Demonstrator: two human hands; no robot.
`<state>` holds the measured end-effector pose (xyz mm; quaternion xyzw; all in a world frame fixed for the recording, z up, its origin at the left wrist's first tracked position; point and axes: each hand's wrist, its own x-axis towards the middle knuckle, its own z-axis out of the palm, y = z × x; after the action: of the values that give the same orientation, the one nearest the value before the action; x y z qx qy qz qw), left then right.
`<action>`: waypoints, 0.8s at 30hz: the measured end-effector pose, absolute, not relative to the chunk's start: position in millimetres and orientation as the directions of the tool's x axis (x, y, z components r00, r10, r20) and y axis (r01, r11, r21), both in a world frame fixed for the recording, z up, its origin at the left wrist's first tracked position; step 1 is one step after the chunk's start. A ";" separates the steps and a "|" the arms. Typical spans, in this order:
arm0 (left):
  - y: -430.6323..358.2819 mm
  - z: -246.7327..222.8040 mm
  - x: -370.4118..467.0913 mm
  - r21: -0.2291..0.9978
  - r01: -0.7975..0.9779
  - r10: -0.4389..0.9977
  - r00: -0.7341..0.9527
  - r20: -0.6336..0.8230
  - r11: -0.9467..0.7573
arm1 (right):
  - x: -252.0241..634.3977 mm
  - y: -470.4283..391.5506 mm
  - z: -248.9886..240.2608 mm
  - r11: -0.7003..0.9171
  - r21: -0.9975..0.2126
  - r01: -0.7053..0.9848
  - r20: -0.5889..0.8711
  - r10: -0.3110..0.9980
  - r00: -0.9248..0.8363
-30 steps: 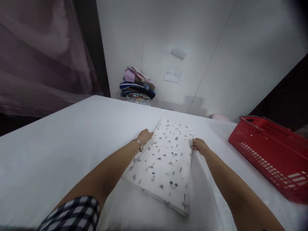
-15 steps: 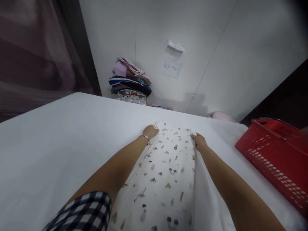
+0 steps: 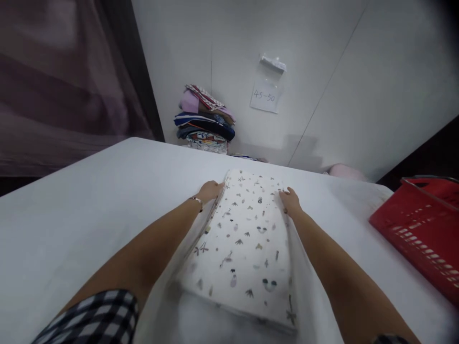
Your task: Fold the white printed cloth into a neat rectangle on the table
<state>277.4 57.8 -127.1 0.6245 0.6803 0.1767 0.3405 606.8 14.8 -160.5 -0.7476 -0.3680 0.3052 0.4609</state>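
Note:
A white cloth (image 3: 247, 239) with a small scattered print lies on the table as a long folded strip, its near edge in view close to me. My left hand (image 3: 211, 191) is closed on the cloth's left side near the far end, a bracelet on the wrist. Opposite it, my right hand (image 3: 291, 201) holds the right side, thumb uppermost. Plain pale fabric hangs or spreads along both sides of the printed strip, under my forearms; I cannot tell whether it belongs to the same piece.
A white table (image 3: 154, 172) spreads under everything. At the back wall stands a pile of folded fabrics (image 3: 206, 119), below a paper sign (image 3: 264, 97) reading 45-50. On the right is a red plastic basket (image 3: 423, 229). A pinkish bundle (image 3: 346, 172) shows behind the table's far edge.
The cloth's near end has come into view and the strip lies farther from me. Both hands stay at its sides, the left one slightly farther out. The camera has turned a little left.

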 end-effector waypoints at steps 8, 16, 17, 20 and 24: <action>-83.9 -120.4 230.1 0.714 0.691 0.959 0.117 -0.260 0.109 | 593.4 -141.8 -184.4 -0.194 -0.949 0.246 -0.074 0.901 0.427; -167.8 -126.8 212.8 0.764 0.607 0.943 0.069 -0.326 0.219 | 552.0 -265.8 -183.8 -0.143 -0.945 0.294 -0.040 0.943 0.329; -174.7 -127.2 214.8 0.789 0.571 0.941 0.081 -0.328 0.226 | 550.6 -270.2 -177.9 -0.162 -0.947 0.277 -0.068 0.944 0.323; -197.1 -127.6 223.7 0.839 0.494 0.941 0.107 -0.320 0.229 | 556.8 -276.3 -159.3 -0.196 -0.958 0.209 -0.120 0.936 0.330; -229.7 -128.6 230.7 0.773 0.619 0.953 0.128 -0.275 0.140 | 581.6 -284.8 -154.5 -0.165 -0.930 0.328 -0.054 0.945 0.323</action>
<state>230.7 -229.7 -128.6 0.6244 0.6294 0.2001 0.4171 581.6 -284.8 -154.5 -0.6804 -0.4677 0.3462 0.4456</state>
